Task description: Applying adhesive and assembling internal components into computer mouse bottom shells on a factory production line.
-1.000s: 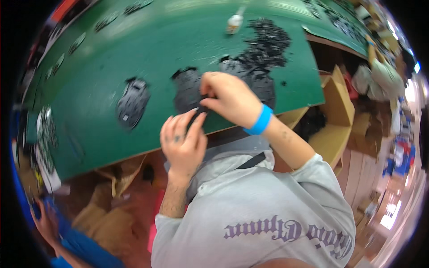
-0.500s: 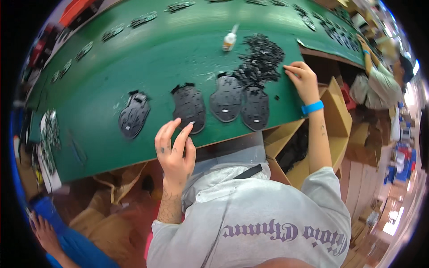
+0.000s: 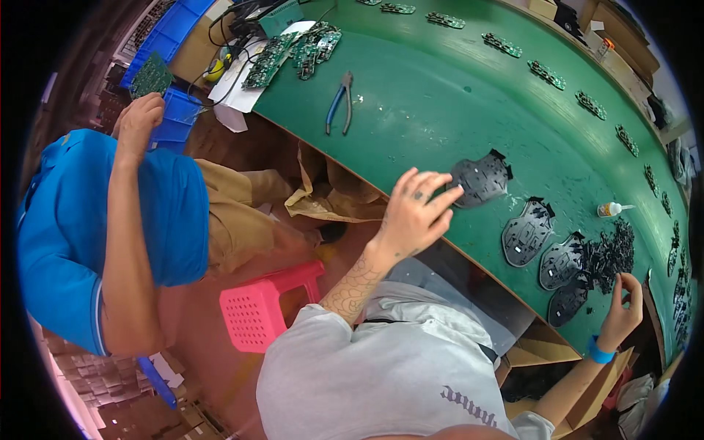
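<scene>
Purple ornate lettering (image 3: 468, 403) stands upside down on the pale grey shirt (image 3: 337, 381). Beyond it, the left hand (image 3: 416, 214) has thumb and fingers parted, fingertips overlapping the rim of a black plastic shell (image 3: 482, 182); I cannot tell whether they grip it, or whether it lies flat on the green table (image 3: 411, 110). It is matt and broad, with raised detail across its face and a dark, ragged end at upper right. Three similar shells (image 3: 528, 233) lie grouped to its right, bearing small white patches too tiny to read. The right hand (image 3: 623, 314), with a blue band (image 3: 601, 350) at its wrist, is beside a heap of small black parts (image 3: 614, 249), thumb and index narrowly set; whether they pinch a piece is unclear. Past the heap lies a white bottle (image 3: 607, 210), its label unreadable. Farther off, green circuit boards (image 3: 546, 75) form a spaced line.
</scene>
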{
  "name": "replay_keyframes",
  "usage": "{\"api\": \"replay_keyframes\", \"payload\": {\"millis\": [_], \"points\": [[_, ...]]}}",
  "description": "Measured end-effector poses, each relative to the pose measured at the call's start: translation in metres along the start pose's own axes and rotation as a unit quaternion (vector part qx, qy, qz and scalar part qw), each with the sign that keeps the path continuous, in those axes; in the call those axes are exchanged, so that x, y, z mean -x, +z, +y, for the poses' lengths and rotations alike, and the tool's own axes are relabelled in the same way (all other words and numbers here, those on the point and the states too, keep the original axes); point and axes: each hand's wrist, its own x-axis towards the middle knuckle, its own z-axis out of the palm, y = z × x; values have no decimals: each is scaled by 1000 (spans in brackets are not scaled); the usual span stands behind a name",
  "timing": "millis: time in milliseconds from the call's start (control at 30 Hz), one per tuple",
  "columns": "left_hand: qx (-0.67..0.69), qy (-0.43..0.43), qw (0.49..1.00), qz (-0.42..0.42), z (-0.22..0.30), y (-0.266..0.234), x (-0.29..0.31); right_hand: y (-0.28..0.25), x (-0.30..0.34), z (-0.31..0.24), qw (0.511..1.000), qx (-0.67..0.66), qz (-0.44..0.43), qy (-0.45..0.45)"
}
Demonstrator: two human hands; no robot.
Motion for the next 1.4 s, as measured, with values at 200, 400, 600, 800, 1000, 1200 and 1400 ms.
{"api": "replay_keyframes", "payload": {"millis": [200,400,600,800,1000,1200,1400], "points": [[94,61,993,45,3,18,-14,59,3,-110,939,-337,-17,60],[114,69,991,-2,13,14,1,123,-8,-185,823,-510,-175,180],[110,66,992,7,25,21,4,125,-1,-175,907,-374,-166,95],[94,71,993,-3,25,20,9,116,1,-178,947,-276,-167,0],[93,67,993,-1,26,20,9,121,5,-180,947,-282,-152,1],[91,73,993,1,25,20,8,128,8,-181,954,-269,-130,1],[89,83,993,0,26,19,2,123,-2,-186,963,-215,-162,5]]}}
